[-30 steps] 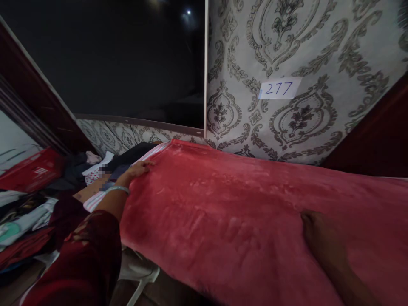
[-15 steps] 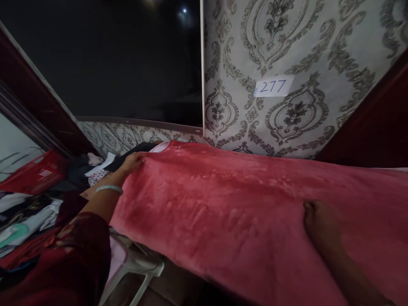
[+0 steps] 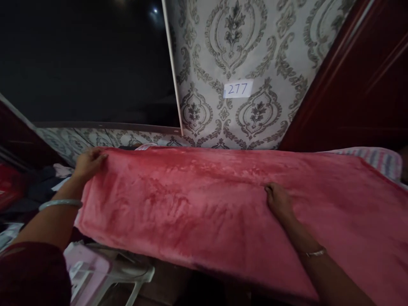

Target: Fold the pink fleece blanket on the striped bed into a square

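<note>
A pink-red plush blanket (image 3: 204,221) lies spread across a long surface below the wall. At its far left corner, my left hand (image 3: 89,163) is closed on the blanket's edge, with a pale bangle (image 3: 60,204) on that wrist. My right hand (image 3: 280,202) is on the middle of the blanket, its thumb and fingers pressed together on the plush. The tips are partly hidden, but the fabric seems pinched there. Striped cloth (image 3: 379,160) shows from under the blanket at the back right.
A dark television screen (image 3: 89,63) hangs on the patterned wall (image 3: 219,140), near a paper marked 277 (image 3: 238,89). Dark red wood panelling (image 3: 360,85) stands at the right. A pink and white plastic stool (image 3: 92,267) sits below the front left edge. Clothes (image 3: 35,185) are piled at the left.
The view has turned right, showing the striped cloth at the right end. My left hand has drawn the blanket's corner leftward over the dark thing there. My right hand stays about the same place.
</note>
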A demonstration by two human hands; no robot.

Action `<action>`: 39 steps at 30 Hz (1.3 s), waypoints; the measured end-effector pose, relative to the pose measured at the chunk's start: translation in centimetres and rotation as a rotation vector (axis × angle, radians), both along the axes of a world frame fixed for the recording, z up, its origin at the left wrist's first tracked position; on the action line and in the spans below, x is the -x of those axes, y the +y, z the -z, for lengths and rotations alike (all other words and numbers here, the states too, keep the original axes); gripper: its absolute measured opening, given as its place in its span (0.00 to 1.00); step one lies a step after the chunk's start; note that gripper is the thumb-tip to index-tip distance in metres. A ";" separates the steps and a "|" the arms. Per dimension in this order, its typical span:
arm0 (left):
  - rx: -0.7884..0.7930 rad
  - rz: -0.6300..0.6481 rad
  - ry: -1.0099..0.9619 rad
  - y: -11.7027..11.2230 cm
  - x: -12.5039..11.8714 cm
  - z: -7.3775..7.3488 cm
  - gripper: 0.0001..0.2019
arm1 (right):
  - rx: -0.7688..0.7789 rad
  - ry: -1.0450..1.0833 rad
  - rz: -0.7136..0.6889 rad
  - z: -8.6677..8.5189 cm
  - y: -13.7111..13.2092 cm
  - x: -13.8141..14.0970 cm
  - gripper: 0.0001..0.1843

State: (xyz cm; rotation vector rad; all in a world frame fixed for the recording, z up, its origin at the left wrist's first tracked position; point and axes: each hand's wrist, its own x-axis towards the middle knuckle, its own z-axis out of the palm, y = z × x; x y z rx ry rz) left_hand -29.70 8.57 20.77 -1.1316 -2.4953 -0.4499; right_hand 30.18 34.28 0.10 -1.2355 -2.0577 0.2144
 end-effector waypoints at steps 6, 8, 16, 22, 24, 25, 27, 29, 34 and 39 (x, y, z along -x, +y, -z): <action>0.032 -0.079 -0.088 0.5 -1.5 -2.0 0.28 | -0.082 -0.011 -0.098 1.2 0.8 -0.1 0.14; 0.041 -0.074 -0.071 0.7 -1.5 -2.2 0.31 | -0.145 -0.006 -0.139 1.5 0.9 -0.2 0.16; -0.018 -0.043 -0.054 0.6 -0.5 -2.0 0.30 | -0.280 -0.110 -0.199 0.5 -0.5 0.2 0.20; -0.024 -0.055 -0.046 0.6 -1.3 -2.3 0.34 | -0.320 -0.112 -0.240 0.3 -0.7 0.7 0.18; -0.031 -0.050 -0.041 0.5 -1.6 -2.5 0.32 | -0.308 -0.117 -0.257 0.4 -0.6 0.7 0.18; -0.030 -0.047 -0.039 0.4 -1.8 -2.6 0.31 | -0.298 -0.116 -0.261 0.4 -0.5 0.6 0.17; -0.031 -0.048 -0.038 0.3 -2.3 -3.0 0.30 | -0.276 -0.095 -0.255 0.4 -0.5 0.6 0.17; -0.038 -0.040 -0.031 0.1 -2.9 -3.5 0.28 | -0.252 -0.044 -0.237 0.2 -0.4 0.4 0.17; -0.120 -0.034 -0.044 -0.4 -4.3 -4.9 0.23 | -0.228 0.082 -0.135 -1.2 -0.4 -0.3 0.16; -0.165 -0.014 0.012 -1.3 -5.5 -6.6 0.24 | -0.257 0.116 -0.047 -4.7 -0.6 -2.1 0.14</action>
